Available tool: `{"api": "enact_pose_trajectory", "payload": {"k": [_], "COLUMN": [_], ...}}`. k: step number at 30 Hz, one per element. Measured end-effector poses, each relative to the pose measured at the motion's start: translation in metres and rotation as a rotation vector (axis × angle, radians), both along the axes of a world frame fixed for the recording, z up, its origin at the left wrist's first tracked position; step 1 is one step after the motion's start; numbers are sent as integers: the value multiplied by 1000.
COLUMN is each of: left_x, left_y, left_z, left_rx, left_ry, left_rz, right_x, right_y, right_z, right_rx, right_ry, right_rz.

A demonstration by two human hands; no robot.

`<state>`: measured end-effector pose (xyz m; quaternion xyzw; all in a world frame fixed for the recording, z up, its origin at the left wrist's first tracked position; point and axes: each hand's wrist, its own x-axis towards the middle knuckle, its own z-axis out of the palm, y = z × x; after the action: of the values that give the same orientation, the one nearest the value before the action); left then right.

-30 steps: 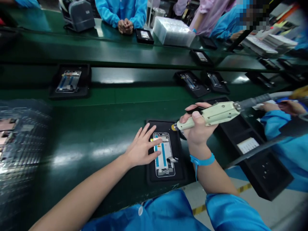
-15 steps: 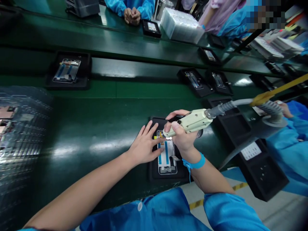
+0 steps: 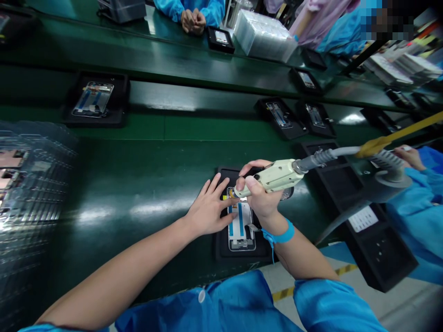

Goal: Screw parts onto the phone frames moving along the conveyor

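A phone frame [image 3: 241, 235] with blue strips lies in a black tray [image 3: 223, 251] in front of me. My left hand [image 3: 207, 212] is spread flat over the tray's left side, with fingers reaching onto the frame's upper left edge. In my right hand [image 3: 265, 198] is a pale green electric screwdriver [image 3: 282, 176], gripped around its body and tilted down to the left. Its tip meets the upper part of the frame beside my left fingers; the exact contact point is hidden. A blue wrist strap [image 3: 284, 233] circles my right wrist.
Black trays with phone frames [image 3: 93, 99] stand on the green line behind. A stack of clear plastic trays [image 3: 31, 184] is at left. A long black parts box [image 3: 387, 240] stands right, under the screwdriver's grey cable [image 3: 342, 151]. Co-workers' hands [image 3: 193, 21] are across the line.
Both hands and the screwdriver stay practically in place over the phone frame. The view shifts slightly, and the tray at back left sits a little farther left.
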<state>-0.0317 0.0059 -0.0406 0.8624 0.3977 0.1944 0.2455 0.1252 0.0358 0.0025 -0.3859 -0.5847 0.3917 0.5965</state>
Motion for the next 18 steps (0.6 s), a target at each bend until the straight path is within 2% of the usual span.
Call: {"api": "enact_pose_trajectory", "payload": {"k": [7, 11, 14, 18], "left_x": [0, 0, 3, 12], "left_y": [1, 0, -21, -67], "left_z": [-2, -1, 10, 21], "left_rx": [6, 40, 78, 62], "left_ry": [-1, 18, 61, 141], "left_rz": [0, 9, -27, -253], "right_x": [-1, 2, 12, 40], "right_y": [-1, 0, 3, 12], "right_z": [-2, 5, 19, 35], "right_rx": [-6, 26, 131, 230], "right_ry": [-1, 24, 108, 196], "right_rz": [-15, -81, -209, -389]}}
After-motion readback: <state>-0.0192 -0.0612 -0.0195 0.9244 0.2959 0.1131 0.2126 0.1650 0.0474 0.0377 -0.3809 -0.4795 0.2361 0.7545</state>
